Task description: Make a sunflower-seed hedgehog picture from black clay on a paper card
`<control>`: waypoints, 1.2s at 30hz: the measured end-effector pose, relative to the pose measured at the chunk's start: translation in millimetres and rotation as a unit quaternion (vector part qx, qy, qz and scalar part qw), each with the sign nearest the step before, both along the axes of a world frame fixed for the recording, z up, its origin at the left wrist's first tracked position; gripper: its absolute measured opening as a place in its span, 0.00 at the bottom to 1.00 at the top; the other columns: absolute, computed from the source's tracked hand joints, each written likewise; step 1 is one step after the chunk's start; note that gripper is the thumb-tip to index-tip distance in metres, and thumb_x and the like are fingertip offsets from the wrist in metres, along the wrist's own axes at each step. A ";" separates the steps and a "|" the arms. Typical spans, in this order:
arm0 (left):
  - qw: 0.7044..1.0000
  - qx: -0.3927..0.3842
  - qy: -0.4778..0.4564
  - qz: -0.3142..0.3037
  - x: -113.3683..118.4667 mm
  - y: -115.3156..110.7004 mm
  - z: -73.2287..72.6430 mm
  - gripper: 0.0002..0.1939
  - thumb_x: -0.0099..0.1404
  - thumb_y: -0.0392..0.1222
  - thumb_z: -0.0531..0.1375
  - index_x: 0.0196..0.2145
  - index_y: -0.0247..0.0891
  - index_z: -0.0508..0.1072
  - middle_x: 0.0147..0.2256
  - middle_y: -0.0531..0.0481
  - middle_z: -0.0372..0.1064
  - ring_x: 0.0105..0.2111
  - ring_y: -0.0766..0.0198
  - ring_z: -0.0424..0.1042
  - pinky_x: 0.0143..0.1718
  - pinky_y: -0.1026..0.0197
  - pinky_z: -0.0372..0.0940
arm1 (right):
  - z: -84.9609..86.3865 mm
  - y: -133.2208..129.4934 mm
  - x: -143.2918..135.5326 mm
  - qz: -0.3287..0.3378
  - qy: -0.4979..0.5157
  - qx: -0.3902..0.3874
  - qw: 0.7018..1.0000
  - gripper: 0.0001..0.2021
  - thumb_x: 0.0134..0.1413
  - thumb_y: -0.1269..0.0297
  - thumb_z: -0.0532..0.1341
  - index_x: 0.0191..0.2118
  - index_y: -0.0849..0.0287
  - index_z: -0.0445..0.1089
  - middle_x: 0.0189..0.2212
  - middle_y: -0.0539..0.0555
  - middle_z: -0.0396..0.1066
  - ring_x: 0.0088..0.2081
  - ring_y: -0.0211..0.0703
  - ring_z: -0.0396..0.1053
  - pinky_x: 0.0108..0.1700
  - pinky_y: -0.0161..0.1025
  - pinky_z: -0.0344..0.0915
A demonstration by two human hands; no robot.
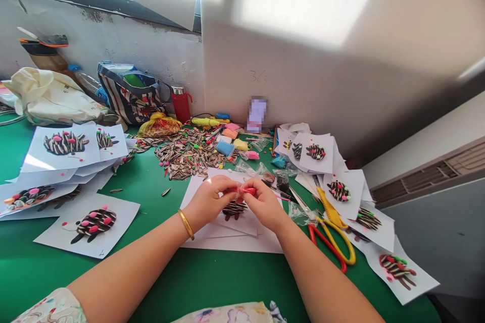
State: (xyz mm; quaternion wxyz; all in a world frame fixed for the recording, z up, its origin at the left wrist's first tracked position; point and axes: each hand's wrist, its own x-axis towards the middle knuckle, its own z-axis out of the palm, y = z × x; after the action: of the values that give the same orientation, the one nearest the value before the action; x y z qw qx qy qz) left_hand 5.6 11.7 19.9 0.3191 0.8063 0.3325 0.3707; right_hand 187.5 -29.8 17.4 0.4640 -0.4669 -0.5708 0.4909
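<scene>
Our left hand [210,199] and right hand [265,204] pinched red clay-like piece [248,191] above centre sheet [248,227]. Its seed cluster [234,210] showed no dots where visible; rest hidden. Dotted seed pictures [127,214] lay both sides on surface [204,282].

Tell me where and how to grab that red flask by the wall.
Best wrap your fingers around the upper body of the red flask, just below its silver cap, coming from the front. It stands upright, with the striped bag close on its left and the wall behind.
</scene>
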 end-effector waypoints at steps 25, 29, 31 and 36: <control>0.997 0.074 0.017 0.023 -0.2 -5.9 3.7 0.06 0.63 0.38 0.63 0.39 0.44 0.78 0.36 0.51 0.76 0.36 0.62 0.73 0.39 0.61 0.66 | 3.6 -2.0 -1.0 -0.019 0.011 0.004 1.000 0.08 0.55 0.58 0.63 0.35 0.56 0.65 0.27 0.47 0.66 0.29 0.38 0.64 0.33 0.36 0.61; 0.995 0.094 -0.024 0.036 -0.9 -4.5 6.7 0.04 0.64 0.38 0.63 0.37 0.42 0.78 0.35 0.51 0.76 0.36 0.63 0.74 0.39 0.61 0.67 | 1.9 -1.3 0.1 -0.017 0.051 0.009 0.999 0.09 0.58 0.57 0.62 0.37 0.55 0.65 0.32 0.50 0.69 0.35 0.42 0.69 0.39 0.40 0.66; 0.994 0.099 -0.032 0.042 -0.4 -5.1 7.4 0.04 0.65 0.39 0.63 0.37 0.41 0.78 0.35 0.50 0.77 0.36 0.63 0.74 0.39 0.61 0.67 | 2.0 -0.4 0.9 -0.030 0.056 0.016 0.998 0.08 0.57 0.57 0.62 0.38 0.55 0.65 0.34 0.50 0.70 0.37 0.42 0.70 0.42 0.41 0.67; 0.994 0.101 -0.005 0.044 1.9 -5.3 0.3 0.07 0.65 0.40 0.63 0.41 0.43 0.77 0.38 0.50 0.77 0.38 0.62 0.74 0.41 0.60 0.68 | 5.0 0.6 0.1 -0.034 0.038 0.013 0.999 0.09 0.54 0.59 0.64 0.36 0.55 0.65 0.31 0.48 0.69 0.35 0.40 0.69 0.39 0.39 0.66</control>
State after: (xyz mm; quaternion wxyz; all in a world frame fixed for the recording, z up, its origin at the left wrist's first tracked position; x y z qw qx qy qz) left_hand 7.5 6.3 20.2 0.2207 0.8176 0.3266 0.4198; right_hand 187.5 -29.2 22.4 0.5081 -0.4608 -0.5430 0.4844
